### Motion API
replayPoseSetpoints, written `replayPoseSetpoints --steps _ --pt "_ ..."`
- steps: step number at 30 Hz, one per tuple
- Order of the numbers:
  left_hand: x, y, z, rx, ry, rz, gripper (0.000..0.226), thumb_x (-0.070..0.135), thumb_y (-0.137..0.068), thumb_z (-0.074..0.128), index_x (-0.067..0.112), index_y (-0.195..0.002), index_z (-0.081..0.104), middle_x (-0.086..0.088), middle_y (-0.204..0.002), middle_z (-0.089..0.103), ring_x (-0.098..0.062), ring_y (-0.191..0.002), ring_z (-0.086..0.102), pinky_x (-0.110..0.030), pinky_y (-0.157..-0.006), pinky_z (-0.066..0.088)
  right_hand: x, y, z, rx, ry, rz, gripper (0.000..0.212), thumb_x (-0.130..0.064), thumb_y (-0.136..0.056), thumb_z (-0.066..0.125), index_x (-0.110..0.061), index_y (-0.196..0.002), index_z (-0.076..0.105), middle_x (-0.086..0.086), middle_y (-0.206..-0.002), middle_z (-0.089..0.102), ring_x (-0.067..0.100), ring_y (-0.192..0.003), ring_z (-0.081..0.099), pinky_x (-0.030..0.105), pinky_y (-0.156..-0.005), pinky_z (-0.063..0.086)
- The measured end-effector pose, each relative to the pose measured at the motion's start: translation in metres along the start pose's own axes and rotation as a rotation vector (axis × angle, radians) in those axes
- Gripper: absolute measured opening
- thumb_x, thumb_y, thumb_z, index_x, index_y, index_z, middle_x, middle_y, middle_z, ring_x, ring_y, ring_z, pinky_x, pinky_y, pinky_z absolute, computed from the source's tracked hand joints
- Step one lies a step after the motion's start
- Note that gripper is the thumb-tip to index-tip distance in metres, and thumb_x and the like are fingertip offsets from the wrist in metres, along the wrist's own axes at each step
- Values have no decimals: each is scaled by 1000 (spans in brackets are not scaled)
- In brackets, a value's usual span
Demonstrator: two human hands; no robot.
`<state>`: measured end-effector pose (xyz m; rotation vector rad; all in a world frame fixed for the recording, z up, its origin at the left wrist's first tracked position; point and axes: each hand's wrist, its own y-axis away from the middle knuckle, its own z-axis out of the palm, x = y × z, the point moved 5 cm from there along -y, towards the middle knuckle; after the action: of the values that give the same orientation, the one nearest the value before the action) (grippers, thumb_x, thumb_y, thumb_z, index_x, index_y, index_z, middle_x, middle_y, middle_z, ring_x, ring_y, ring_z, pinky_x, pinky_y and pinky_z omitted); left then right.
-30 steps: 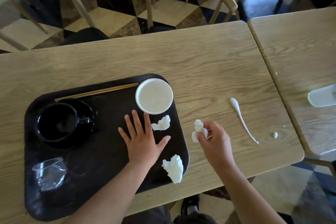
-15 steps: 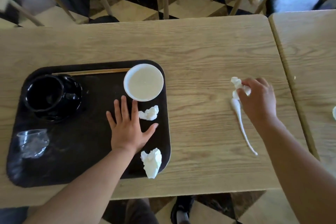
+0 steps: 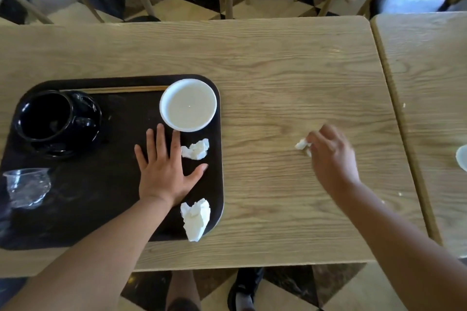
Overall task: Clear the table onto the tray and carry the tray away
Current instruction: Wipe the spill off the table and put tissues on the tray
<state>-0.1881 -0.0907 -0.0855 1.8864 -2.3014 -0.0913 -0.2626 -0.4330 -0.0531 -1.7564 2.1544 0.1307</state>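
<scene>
Right hand (image 3: pixel 331 156), fingers pinched on a small white paper scrap (image 3: pixel 302 145) above the bare table (image 3: pixel 278 63), should carry it low onto the dark tray (image 3: pixel 113 209) that the flat, unclenched left hand (image 3: pixel 164 174) steadies.

Dark tray (image 3: pixel 101 209) on the wooden table (image 3: pixel 278 70) carries black cup (image 3: pixel 48 118), white bowl (image 3: pixel 188 105), 2 crumpled tissues (image 3: pixel 195 149).

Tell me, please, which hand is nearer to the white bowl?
Left. The left hand lies flat on the tray just below the bowl; the right hand is out over the table, holding tissue.
</scene>
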Motion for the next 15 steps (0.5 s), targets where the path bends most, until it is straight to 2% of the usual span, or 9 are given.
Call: replayPoseSetpoints --steps 3,6,9,10,12,13,15 --pt "0 0 0 4 9 -8 103 79 -74 38 18 -153 14 -15 -163 7 -37 -149 -1 -63 -117 6 -24 45 2 -132 -49 -68 14 0 -78 70 -14 -79 70 0 -81 52 23 -77 54 39 -64 50" --pt "-1 0 0 -2 1 -16 102 81 -74 36 20 -153 13 -14 -163 5 -35 -149 -2 -62 -117 5 -45 97 -2 -238 -93 -152 25 10 -71 74 -13 -76 67 -1 -80 53 19 -73 53 33 -55 49" --pt "0 -1 0 -3 7 -18 103 81 -74 37 20 -153 12 -13 -163 5 -35 -149 -2 -61 -117 5 -51 139 -1 -453 -128 -219 40 15 -59 72 -20 -77 62 -6 -83 51 12 -68 54 25 -48 52" --pt "-1 -1 0 -5 9 -17 103 81 -74 37 20 -153 12 -14 -163 5 -35 -149 -2 -62 -117 5 -49 148 1 -545 -127 -242 43 13 -60 70 -24 -80 61 -10 -86 50 8 -68 56 22 -51 53" --pt "-1 -1 0 -3 16 -14 103 80 -74 38 20 -153 13 -14 -163 6 -35 -149 -1 -62 -117 5 -41 147 -4 -670 -143 -257 42 6 -75 66 -34 -90 64 -20 -93 50 1 -73 59 18 -63 55" --pt "-1 -1 1 -1 21 -12 102 80 -74 39 20 -153 13 -14 -163 6 -35 -149 -1 -61 -117 4 -36 137 -11 -665 -158 -256 39 3 -80 65 -34 -93 65 -20 -96 53 1 -75 61 19 -65 56" --pt "-1 -1 1 11 36 -7 102 79 -74 41 19 -152 17 -15 -163 8 -36 -149 0 -62 -117 4 -26 98 -32 -516 -165 -225 33 6 -80 67 -25 -91 70 -12 -95 62 5 -73 65 25 -62 58"
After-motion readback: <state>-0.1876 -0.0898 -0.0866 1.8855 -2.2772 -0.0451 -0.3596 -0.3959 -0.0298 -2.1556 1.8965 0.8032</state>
